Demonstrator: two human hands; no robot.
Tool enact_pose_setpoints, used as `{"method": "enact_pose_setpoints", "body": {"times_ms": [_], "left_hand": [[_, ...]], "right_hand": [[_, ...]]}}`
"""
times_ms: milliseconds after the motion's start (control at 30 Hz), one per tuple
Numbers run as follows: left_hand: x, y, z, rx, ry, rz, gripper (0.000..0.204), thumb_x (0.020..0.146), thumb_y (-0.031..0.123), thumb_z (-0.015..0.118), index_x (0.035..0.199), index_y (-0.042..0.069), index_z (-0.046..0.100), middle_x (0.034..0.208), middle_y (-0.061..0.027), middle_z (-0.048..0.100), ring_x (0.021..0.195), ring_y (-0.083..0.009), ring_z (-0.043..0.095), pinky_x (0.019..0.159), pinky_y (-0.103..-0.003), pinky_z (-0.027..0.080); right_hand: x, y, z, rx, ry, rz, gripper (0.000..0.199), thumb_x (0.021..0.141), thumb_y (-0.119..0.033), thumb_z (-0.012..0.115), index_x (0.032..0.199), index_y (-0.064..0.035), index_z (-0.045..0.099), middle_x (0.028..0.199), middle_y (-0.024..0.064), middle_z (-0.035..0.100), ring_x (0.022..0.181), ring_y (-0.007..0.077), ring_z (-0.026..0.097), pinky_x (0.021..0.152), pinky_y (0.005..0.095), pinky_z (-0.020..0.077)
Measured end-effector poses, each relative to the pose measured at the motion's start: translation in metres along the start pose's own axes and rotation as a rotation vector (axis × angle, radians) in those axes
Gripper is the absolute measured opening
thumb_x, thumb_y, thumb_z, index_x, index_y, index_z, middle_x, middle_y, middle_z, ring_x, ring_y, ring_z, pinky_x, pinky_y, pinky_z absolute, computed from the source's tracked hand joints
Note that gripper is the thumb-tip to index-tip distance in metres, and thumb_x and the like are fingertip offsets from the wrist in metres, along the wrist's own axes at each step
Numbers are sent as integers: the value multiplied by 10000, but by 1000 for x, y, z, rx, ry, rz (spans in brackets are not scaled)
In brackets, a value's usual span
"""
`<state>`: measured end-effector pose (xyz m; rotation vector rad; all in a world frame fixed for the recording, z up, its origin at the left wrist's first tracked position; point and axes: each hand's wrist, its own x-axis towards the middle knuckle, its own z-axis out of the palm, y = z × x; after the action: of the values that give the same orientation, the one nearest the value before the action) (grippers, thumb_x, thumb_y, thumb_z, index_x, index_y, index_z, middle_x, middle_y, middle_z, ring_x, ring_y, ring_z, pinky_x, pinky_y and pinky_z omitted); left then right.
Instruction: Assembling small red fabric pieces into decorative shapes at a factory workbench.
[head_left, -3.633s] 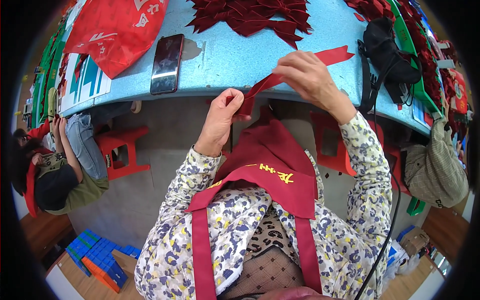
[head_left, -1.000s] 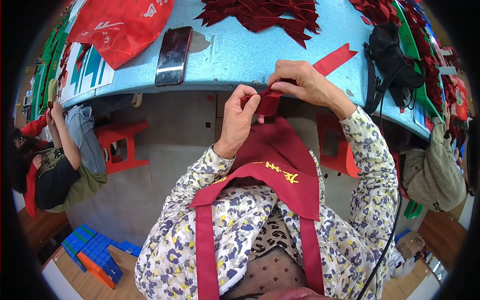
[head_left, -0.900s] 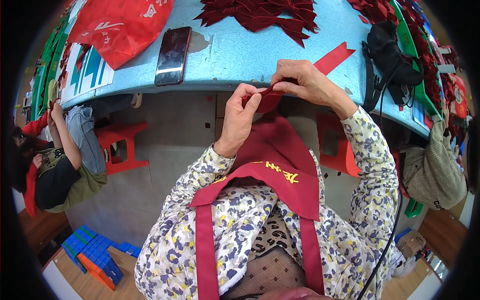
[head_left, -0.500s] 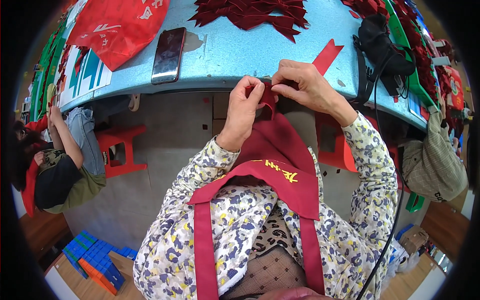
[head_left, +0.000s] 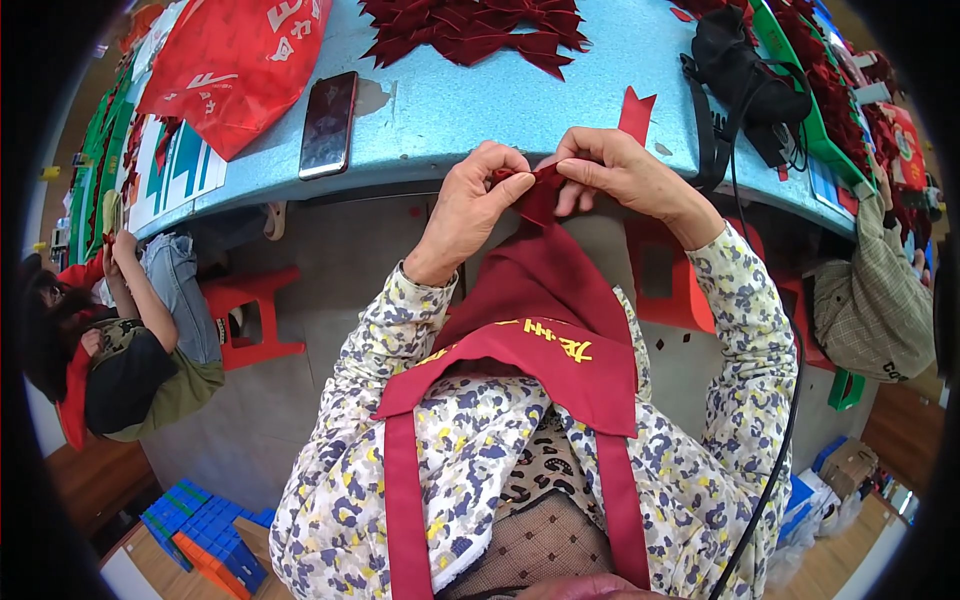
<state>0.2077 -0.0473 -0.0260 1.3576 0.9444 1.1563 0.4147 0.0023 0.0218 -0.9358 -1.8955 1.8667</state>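
Left hand (head_left: 470,205) and right hand (head_left: 620,175) both pinch a folded red ribbon (head_left: 540,190) (fingers pressed together).

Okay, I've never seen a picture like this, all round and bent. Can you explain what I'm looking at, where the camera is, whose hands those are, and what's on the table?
The camera sits on a person's head and looks down, so you see their own body: patterned sleeves and a dark red apron. The wide lens bends straight edges, which is why the blue table curves.

The left hand and right hand meet at the table's edge, both pinching a small folded piece of dark red ribbon with the fingers.

On the table lie a phone, a red bag, a pile of dark red bows and a black pouch. Other people sit at either side.
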Motion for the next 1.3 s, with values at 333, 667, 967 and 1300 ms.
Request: {"method": "enact_pose_setpoints", "body": {"times_ms": [333, 667, 967, 1300], "left_hand": [[-5, -6, 12, -19, 120, -124, 84, 875, 101, 590, 843, 27, 569, 689, 41, 507, 642, -39, 429, 572, -197, 364], [-5, -9, 31, 101, 357, 45, 115, 898, 121, 572, 878, 11, 546, 683, 7, 539, 613, -57, 446, 541, -234, 388], [-3, -6, 31, 21, 308, 64, 127, 910, 143, 566, 882, 22, 539, 703, 10, 518, 652, -52, 437, 575, -214, 385], [-7, -15, 22, 72, 225, -18, 108, 902, 120, 560, 854, 26, 540, 719, 30, 499, 677, -44, 426, 596, -203, 374]], "right_hand": [[0, -20, 14, -326, 93, 7, 153, 933, -92, 495, 840, 23, 454, 785, 87, 594, 816, 184, 683, 614, 230, 509], [-1, -22, 20, -354, 143, -31, 129, 917, -76, 508, 856, 29, 466, 716, 88, 607, 735, 163, 679, 591, 242, 494], [1, -9, 6, -815, 254, -440, 130, 902, -88, 526, 880, 37, 503, 730, 68, 620, 665, 122, 650, 575, 229, 462], [-1, -10, 18, -396, 181, -16, 140, 925, -84, 501, 868, 42, 484, 717, 85, 609, 750, 171, 687, 586, 226, 486]]}}
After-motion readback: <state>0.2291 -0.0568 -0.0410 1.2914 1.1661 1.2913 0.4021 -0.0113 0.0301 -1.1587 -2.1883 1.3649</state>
